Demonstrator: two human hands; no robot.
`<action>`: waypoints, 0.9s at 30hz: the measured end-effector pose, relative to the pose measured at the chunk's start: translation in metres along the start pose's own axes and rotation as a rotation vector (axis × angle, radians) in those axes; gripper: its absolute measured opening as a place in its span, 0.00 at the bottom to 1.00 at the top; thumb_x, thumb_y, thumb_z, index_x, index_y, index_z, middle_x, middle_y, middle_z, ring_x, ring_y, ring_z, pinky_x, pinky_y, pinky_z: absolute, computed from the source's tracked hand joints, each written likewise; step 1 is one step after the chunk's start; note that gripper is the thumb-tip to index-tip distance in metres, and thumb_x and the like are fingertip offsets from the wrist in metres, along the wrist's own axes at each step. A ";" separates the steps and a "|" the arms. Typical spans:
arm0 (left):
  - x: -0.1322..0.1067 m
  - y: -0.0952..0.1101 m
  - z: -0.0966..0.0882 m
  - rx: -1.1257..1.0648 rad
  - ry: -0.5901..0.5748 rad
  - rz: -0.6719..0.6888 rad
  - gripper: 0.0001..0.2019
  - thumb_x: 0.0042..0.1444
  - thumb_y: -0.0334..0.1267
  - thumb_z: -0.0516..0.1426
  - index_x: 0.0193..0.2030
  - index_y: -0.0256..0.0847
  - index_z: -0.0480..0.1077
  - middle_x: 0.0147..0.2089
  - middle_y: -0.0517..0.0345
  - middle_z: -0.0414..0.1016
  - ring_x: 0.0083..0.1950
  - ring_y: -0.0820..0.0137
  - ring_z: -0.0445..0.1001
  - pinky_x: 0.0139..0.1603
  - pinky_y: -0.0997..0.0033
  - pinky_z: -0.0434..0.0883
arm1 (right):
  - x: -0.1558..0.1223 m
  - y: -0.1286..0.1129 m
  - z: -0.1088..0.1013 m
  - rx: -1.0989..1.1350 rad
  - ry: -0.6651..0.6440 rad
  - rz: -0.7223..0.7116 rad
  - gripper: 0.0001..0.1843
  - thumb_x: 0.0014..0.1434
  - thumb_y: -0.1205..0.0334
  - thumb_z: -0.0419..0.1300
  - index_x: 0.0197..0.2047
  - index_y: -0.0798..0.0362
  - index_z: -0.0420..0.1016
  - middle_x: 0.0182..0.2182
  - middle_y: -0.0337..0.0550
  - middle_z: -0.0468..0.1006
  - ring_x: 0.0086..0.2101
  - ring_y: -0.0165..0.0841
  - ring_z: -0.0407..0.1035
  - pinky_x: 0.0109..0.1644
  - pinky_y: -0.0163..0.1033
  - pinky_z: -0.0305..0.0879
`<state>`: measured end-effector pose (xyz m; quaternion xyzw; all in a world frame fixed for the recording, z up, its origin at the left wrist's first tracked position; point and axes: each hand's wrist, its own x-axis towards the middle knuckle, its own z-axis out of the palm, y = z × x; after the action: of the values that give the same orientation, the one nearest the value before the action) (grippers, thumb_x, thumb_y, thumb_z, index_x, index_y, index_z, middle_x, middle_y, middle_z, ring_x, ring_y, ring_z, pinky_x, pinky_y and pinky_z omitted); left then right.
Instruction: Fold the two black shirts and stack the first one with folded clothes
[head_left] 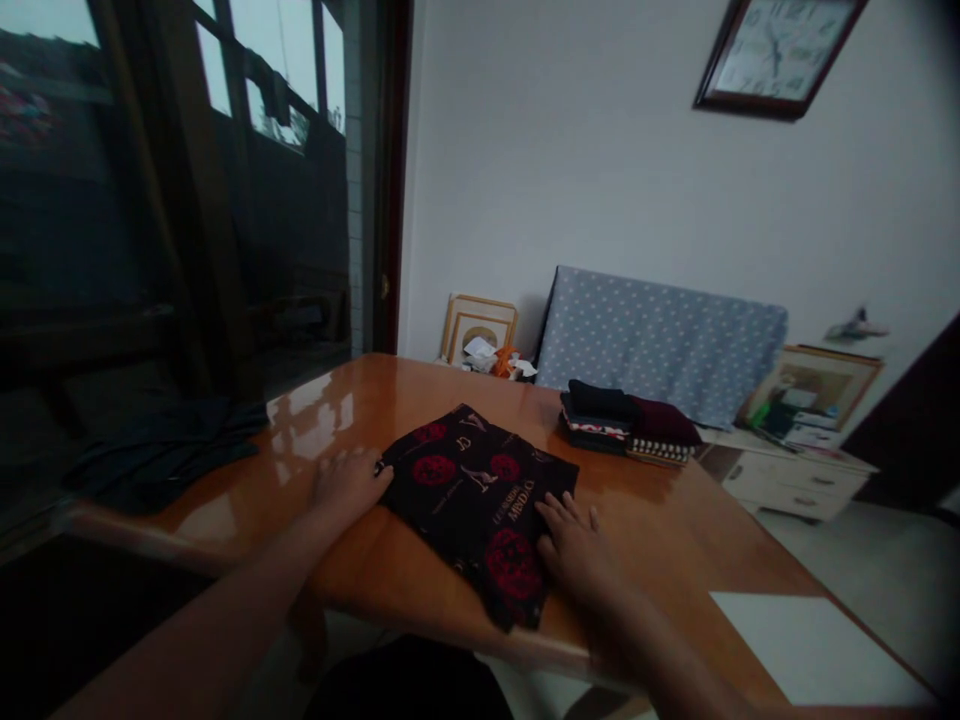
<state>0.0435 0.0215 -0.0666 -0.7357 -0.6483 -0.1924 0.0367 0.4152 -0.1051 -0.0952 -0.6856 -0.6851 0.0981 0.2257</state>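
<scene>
A black garment [469,490] with red round prints and pale lettering, shaped like boxer shorts, lies spread on the wooden table, one corner reaching toward the near edge. At its left edge rests my left hand [351,482], palm down, the fingertips touching or just beside the cloth; they are partly blurred. My right hand [576,545] lies over the right edge, fingers stretched out and spread on the fabric. Neither hand is gripping it. Beyond the garment, toward the back right, stand folded dark clothes [596,415] in a stack, beside a folded maroon piece [661,422] on striped cloth.
The glossy wooden table [652,540] has a white sheet [817,645] at its right front. Dark cloth [172,450] lies at the left end. Behind are a dotted blue cover [660,335], picture frames and a white drawer cabinet [799,485]. A glass door is on the left.
</scene>
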 end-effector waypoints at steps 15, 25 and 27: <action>-0.016 -0.012 -0.012 -0.470 -0.066 0.007 0.16 0.62 0.50 0.51 0.30 0.42 0.69 0.29 0.60 0.72 0.32 0.69 0.69 0.33 0.72 0.58 | 0.032 0.005 -0.010 0.086 -0.094 -0.044 0.30 0.63 0.50 0.57 0.66 0.48 0.67 0.69 0.48 0.58 0.69 0.47 0.45 0.71 0.56 0.42; 0.093 -0.013 0.042 -0.516 -0.136 -0.032 0.09 0.56 0.42 0.53 0.32 0.40 0.70 0.30 0.59 0.74 0.35 0.67 0.71 0.35 0.72 0.63 | 0.075 0.045 -0.047 0.521 0.149 0.162 0.14 0.55 0.57 0.61 0.42 0.51 0.82 0.41 0.43 0.83 0.45 0.41 0.75 0.55 0.45 0.67; 0.112 -0.010 0.055 -0.510 -0.142 -0.053 0.09 0.54 0.41 0.54 0.34 0.40 0.71 0.31 0.58 0.76 0.35 0.67 0.72 0.35 0.72 0.63 | 0.097 0.063 -0.045 0.500 0.223 0.261 0.14 0.55 0.59 0.60 0.42 0.53 0.81 0.40 0.44 0.83 0.42 0.40 0.76 0.49 0.42 0.70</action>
<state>0.0562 0.1450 -0.0824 -0.7155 -0.5990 -0.2985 -0.2005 0.4955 -0.0152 -0.0661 -0.6977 -0.5167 0.2159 0.4468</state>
